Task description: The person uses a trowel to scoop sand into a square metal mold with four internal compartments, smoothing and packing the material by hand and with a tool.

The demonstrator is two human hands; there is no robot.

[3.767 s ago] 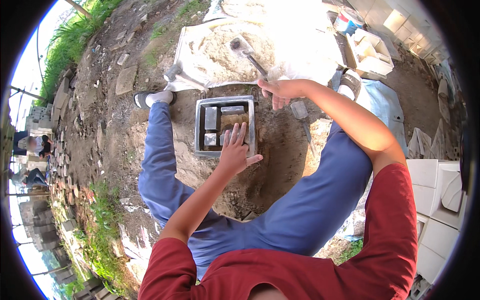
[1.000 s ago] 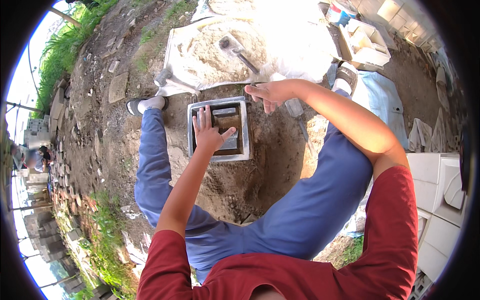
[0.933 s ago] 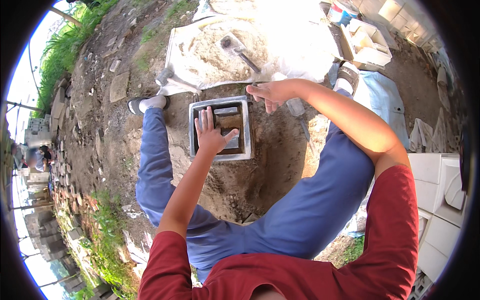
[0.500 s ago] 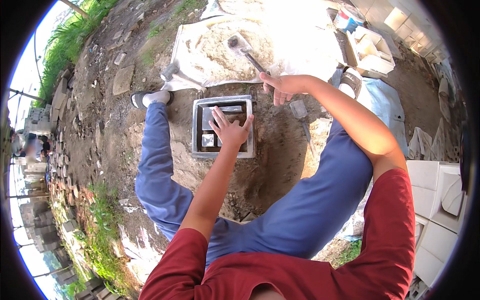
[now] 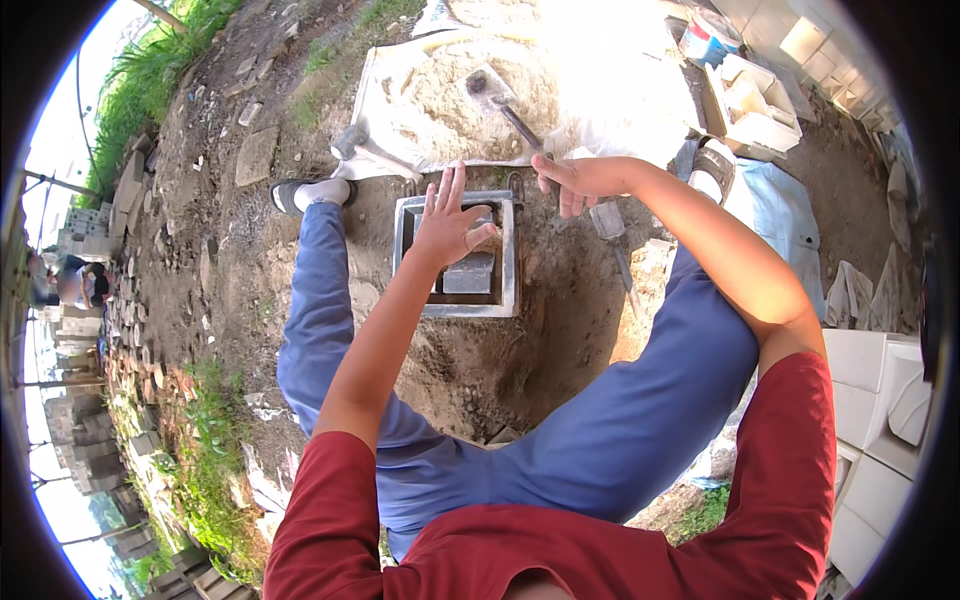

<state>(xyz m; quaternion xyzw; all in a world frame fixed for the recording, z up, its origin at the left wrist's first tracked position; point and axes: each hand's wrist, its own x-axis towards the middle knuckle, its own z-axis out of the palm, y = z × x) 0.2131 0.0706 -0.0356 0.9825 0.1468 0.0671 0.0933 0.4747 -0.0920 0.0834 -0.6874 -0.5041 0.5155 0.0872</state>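
A rectangular metal mould box [image 5: 516,265] sits on the soil between my legs, with a dark grey block [image 5: 468,275] inside. My left hand [image 5: 448,230] is open over the box, fingers spread toward its far edge, partly hiding the inside. On the right, my right hand [image 5: 590,180] is loosely closed around the handle of a small square-bladed shovel [image 5: 520,128]. Its blade rests on the pale powder [image 5: 430,100]. Just below that hand, a second small flat-bladed tool [image 5: 607,220] lies on the soil.
A mallet [image 5: 348,142] lies at the near left of the powder sheet. At the far right are a white box [image 5: 750,110] and a bucket [image 5: 708,38]. Pale blocks [image 5: 860,370] are stacked at right; a blue sheet [image 5: 780,215] lies beyond my right leg. A person [image 5: 85,283] is far left.
My left hand has moved away from me, toward the far edge of the mould box. A grey block now shows in the box's near part. My right hand stays at the shovel handle.
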